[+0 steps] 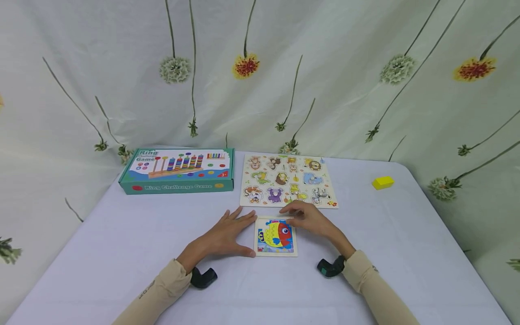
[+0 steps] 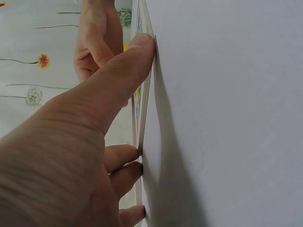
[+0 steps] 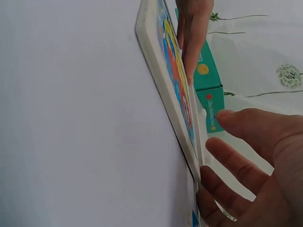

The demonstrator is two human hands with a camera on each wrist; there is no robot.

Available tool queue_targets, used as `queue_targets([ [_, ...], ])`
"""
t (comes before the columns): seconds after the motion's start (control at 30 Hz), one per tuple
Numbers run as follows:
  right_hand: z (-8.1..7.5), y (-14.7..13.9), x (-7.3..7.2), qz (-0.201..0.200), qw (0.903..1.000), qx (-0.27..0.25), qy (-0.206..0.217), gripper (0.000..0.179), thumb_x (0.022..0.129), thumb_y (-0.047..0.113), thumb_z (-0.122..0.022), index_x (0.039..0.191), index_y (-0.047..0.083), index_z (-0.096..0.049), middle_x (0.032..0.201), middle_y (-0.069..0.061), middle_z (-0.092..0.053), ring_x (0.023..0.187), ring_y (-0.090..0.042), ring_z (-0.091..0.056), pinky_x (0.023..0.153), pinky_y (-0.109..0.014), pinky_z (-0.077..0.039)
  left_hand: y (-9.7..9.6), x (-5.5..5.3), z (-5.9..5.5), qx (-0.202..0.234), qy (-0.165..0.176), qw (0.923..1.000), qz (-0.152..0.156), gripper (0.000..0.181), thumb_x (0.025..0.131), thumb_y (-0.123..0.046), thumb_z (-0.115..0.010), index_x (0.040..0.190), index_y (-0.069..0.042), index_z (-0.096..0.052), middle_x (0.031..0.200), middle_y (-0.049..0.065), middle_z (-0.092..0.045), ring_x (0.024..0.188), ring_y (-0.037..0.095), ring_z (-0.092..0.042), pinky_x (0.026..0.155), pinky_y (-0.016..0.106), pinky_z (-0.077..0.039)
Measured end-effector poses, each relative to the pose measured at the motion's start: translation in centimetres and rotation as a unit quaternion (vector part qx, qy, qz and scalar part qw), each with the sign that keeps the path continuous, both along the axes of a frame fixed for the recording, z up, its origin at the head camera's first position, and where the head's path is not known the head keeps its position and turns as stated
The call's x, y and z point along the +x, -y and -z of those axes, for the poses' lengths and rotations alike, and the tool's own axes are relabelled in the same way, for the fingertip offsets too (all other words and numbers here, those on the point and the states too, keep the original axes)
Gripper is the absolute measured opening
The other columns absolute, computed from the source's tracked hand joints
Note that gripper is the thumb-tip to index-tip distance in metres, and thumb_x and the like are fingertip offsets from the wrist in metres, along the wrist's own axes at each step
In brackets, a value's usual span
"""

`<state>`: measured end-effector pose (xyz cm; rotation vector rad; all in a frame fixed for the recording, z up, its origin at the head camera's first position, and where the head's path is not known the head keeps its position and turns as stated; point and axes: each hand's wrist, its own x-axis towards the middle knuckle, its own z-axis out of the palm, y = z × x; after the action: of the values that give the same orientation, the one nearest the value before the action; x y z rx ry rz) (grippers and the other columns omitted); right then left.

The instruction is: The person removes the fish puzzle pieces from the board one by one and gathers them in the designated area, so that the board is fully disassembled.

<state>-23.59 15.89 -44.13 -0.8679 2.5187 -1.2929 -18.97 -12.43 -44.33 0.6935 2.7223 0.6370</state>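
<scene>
A small square fish puzzle (image 1: 276,237) in a pale wooden frame lies flat on the white table. At its left side my left hand (image 1: 225,234) is spread, the thumb touching the near left corner and the index fingertip at the far left corner. Seen from the left wrist, the thumb (image 2: 128,61) rests along the frame's edge. My right hand (image 1: 310,220) hovers at the far right corner with loosely bent fingers. In the right wrist view its thumb (image 3: 251,127) stands apart from the frame (image 3: 163,85), while the other fingertips are right by the corner.
Just behind the fish puzzle lies a larger wooden animal puzzle board (image 1: 288,180). A green Ring Challenge Game box (image 1: 178,171) stands at the back left. On the far right is a yellow block (image 1: 383,182). A flower-print cloth (image 1: 341,90) hangs behind the table.
</scene>
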Motion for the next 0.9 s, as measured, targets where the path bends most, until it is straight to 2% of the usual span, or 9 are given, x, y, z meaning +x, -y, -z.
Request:
queue_targets([
  [0.13,0.1,1.5,-0.4,-0.038,0.9991,-0.01,0.013,0.025,0.089,0.011,-0.068,0.114,0.009,-0.069,0.116,-0.006,-0.065,0.109,-0.024,-0.054,0.095,-0.041,-0.048,0.1,-0.1,0.0,0.0,0.003,1.0,-0.001,0.101,0.067,-0.061,-0.077,0.15,-0.023,-0.034,0.157,-0.005,-0.027,0.148,0.028,-0.003,0.118,0.053,0.001],
  [0.23,0.3,2.2,-0.7,-0.054,0.9985,0.003,0.011,0.023,0.089,0.011,-0.068,0.112,0.011,-0.07,0.114,-0.003,-0.065,0.109,-0.021,-0.054,0.095,-0.039,-0.048,0.0,-0.1,0.0,0.0,0.006,1.0,0.0,0.1,0.068,-0.061,-0.076,0.15,-0.023,-0.034,0.157,-0.005,-0.028,0.148,0.028,-0.003,0.118,0.052,0.0],
  [0.4,0.4,2.8,-0.7,-0.058,0.9978,0.033,0.0,0.023,0.088,0.014,-0.068,0.11,0.014,-0.071,0.113,0.001,-0.064,0.11,-0.018,-0.052,0.095,-0.037,-0.046,0.0,0.0,-0.1,-0.002,0.009,1.0,0.0,0.101,0.068,-0.062,-0.076,0.15,-0.023,-0.033,0.157,-0.005,-0.027,0.148,0.027,-0.003,0.118,0.052,0.0],
  [0.67,0.5,2.8,-0.7,-0.065,0.9967,0.047,-0.013,0.028,0.085,0.015,-0.07,0.113,0.014,-0.071,0.117,-0.002,-0.061,0.114,-0.022,-0.046,0.098,-0.044,-0.039,0.1,0.0,-0.2,0.001,0.004,1.0,0.007,0.1,0.069,-0.062,-0.075,0.15,-0.023,-0.033,0.157,-0.005,-0.027,0.148,0.028,-0.003,0.118,0.053,0.0],
  [0.9,0.6,2.9,-0.8,-0.075,0.9946,0.067,-0.023,0.03,0.084,0.016,-0.072,0.114,0.015,-0.071,0.117,-0.002,-0.059,0.114,-0.022,-0.044,0.097,-0.043,-0.04,0.1,0.0,-0.3,-0.002,0.006,1.0,0.005,0.101,0.068,-0.062,-0.076,0.151,-0.022,-0.033,0.157,-0.005,-0.027,0.148,0.028,-0.003,0.118,0.052,0.0],
])
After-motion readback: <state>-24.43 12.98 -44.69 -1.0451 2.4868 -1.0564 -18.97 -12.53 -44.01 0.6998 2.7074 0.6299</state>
